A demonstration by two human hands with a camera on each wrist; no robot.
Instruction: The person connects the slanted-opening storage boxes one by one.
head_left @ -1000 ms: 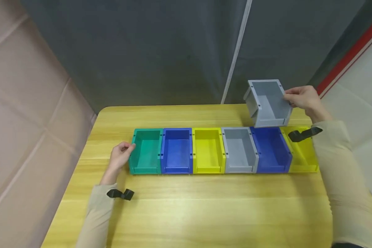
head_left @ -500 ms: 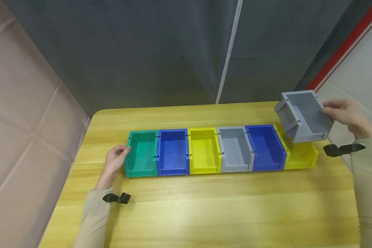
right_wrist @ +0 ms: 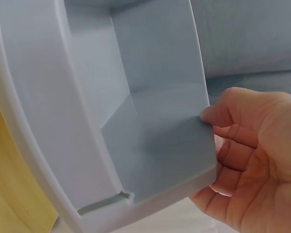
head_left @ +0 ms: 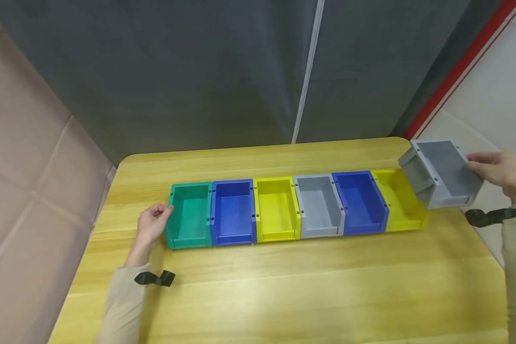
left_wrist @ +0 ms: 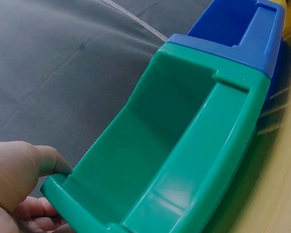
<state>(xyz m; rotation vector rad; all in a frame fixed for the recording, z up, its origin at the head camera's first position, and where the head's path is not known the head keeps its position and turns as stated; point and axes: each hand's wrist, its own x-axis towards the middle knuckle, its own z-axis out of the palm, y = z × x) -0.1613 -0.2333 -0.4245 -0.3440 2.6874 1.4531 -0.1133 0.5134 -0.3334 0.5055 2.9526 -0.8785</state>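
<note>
My right hand (head_left: 500, 172) pinches the right wall of a grey storage bin (head_left: 447, 167), thumb inside and fingers outside, as the right wrist view shows. That bin is held up, tilted, and overlaps the last yellow bin (head_left: 397, 198) in the head view. At the row's other end my left hand (head_left: 152, 223) pinches the left wall of a green bin (head_left: 191, 217), its thumb over the rim in the left wrist view. Between them stand a blue bin (head_left: 234, 212), a yellow bin (head_left: 277, 210), a second grey bin (head_left: 319, 205) and another blue bin (head_left: 359, 203), side by side.
The wooden table (head_left: 258, 291) carries the row of bins, open fronts toward me. A dark grey curtain (head_left: 176, 71) hangs behind the table's far edge. A padded beige wall (head_left: 30, 143) is at the left, and a white panel with a red border (head_left: 460, 71) at the right.
My right hand has carried the grey bin rightward and down, from behind the row to beside the last yellow bin. The left hand keeps its hold on the green bin; the head view has shifted.
</note>
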